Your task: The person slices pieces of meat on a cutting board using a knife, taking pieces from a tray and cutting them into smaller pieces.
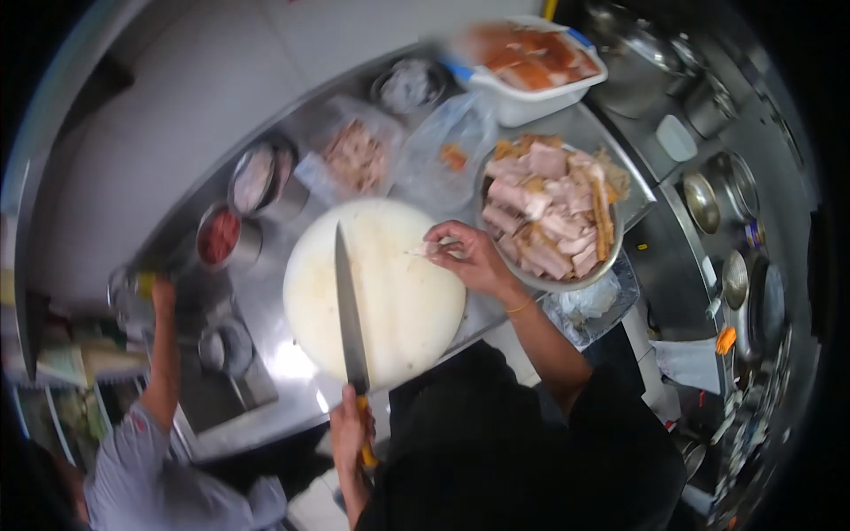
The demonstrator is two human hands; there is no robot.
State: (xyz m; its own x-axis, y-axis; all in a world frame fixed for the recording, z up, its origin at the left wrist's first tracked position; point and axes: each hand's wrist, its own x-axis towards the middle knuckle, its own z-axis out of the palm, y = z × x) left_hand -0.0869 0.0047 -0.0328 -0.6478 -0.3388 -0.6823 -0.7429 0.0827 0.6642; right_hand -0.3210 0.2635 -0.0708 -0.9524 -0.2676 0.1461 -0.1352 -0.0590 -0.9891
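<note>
My left hand [350, 429] is closed around the yellow handle of a long knife [348, 305]. Its blade lies across a round white cutting board [412, 327], tip pointing away from me. Over the board's right side, my right hand [474, 257] pinches a small pale scrap [423, 250], too small to name. Just right of that hand stands a big metal bowl [567, 285] heaped with pale chunks of meat [542, 208]. Behind the board, a clear plastic bag [443, 150] lies beside another bag of chopped meat [356, 157].
A white tub [531, 111] of reddish-brown pieces stands at the back. Metal containers [237, 252] line the steel table's [266, 310] left side, one with red contents. At far left, a co-worker's hand [162, 292] reaches to a container. Pots and ladles [735, 274] are at right.
</note>
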